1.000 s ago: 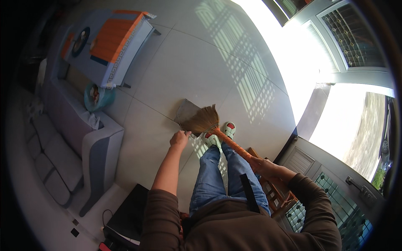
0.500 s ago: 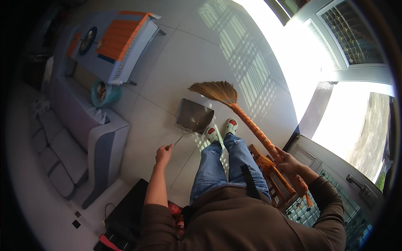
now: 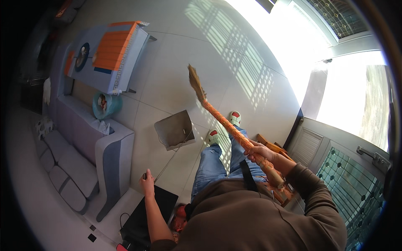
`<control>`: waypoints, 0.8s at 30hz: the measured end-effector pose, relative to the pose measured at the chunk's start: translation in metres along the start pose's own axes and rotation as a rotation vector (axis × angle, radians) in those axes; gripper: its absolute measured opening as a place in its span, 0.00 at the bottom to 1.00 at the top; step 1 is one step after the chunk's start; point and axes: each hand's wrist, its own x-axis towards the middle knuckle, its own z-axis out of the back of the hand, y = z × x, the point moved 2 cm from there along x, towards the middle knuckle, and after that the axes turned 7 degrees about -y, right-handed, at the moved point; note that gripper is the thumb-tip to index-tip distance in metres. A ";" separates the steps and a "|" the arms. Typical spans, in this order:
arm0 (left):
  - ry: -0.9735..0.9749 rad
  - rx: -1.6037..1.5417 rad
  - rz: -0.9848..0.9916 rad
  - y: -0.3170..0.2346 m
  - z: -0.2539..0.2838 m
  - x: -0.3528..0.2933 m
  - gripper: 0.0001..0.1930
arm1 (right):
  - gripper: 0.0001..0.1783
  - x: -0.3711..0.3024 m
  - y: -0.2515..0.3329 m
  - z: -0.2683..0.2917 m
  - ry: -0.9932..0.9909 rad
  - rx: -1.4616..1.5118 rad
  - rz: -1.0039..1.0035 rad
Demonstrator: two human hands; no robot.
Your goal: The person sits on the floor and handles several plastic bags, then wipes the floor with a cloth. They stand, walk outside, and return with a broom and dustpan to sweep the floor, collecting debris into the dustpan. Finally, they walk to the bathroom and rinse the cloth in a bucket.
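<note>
My right hand [image 3: 261,152] is wrapped round the orange-bound handle of a straw broom [image 3: 228,125]. The broom slants up and left, its bristles seen narrow edge-on beyond my feet; whether they touch the floor I cannot tell. My left hand [image 3: 147,183] is closed on the end of a thin metal handle that runs to a grey dustpan [image 3: 175,129]. The pan stands left of my shoes, its hollow side showing, with a few small specks inside.
At left are a grey sofa [image 3: 113,167], a teal trash bin [image 3: 106,105] with waste in it, and a low table [image 3: 125,79] with an orange cloth. A wooden chair [image 3: 272,144] stands by my right leg, near a glazed door [image 3: 347,171]. A black box [image 3: 155,209] is at lower left.
The dustpan and my left hand have moved left and nearer my body, the pan tilting. My right hand has shifted left, and the broom head has swung farther away and turned edge-on.
</note>
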 end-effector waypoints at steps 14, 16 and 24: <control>-0.043 -0.144 0.052 -0.046 0.052 -0.022 0.21 | 0.11 0.146 -0.074 0.032 0.297 0.623 -0.448; -0.013 -0.104 -0.006 -0.058 0.033 -0.030 0.21 | 0.12 0.144 -0.059 0.084 0.252 0.658 -0.342; 0.015 -0.113 -0.064 -0.129 -0.054 -0.065 0.17 | 0.17 -0.018 0.039 0.291 0.300 1.014 0.017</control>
